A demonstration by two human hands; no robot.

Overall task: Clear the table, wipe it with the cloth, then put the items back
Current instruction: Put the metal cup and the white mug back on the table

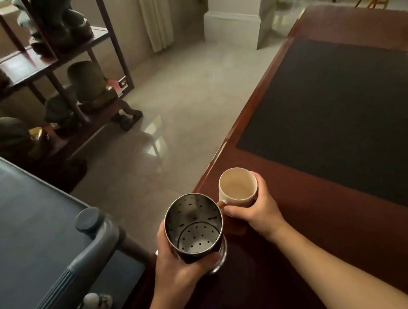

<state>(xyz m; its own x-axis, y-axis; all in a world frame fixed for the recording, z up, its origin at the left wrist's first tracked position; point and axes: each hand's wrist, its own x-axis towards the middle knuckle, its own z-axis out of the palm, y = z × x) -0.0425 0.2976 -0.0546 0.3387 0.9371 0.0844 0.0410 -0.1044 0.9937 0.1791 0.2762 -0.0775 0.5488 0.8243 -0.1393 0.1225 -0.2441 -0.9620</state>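
- The left hand (176, 267) at lower centre of the frame wraps its fingers around a perforated metal canister (194, 227).
- The right hand (255, 208), just right of it, grips a cream ceramic cup (238, 185) by its side.
- Both vessels are at the near corner of the reddish wooden table (335, 214); whether they touch it is unclear.
- A black mat (335, 116) lies on the table, right of centre.

At the table's (315, 256) near left corner, the left hand (178, 266) holds a metal canister (194, 228); just right of it, the right hand (257, 209) holds a cup (238, 185). A mat (336, 121) lies farther back on the table. A cart (26, 229) stands left, shelves (43, 66) behind it.
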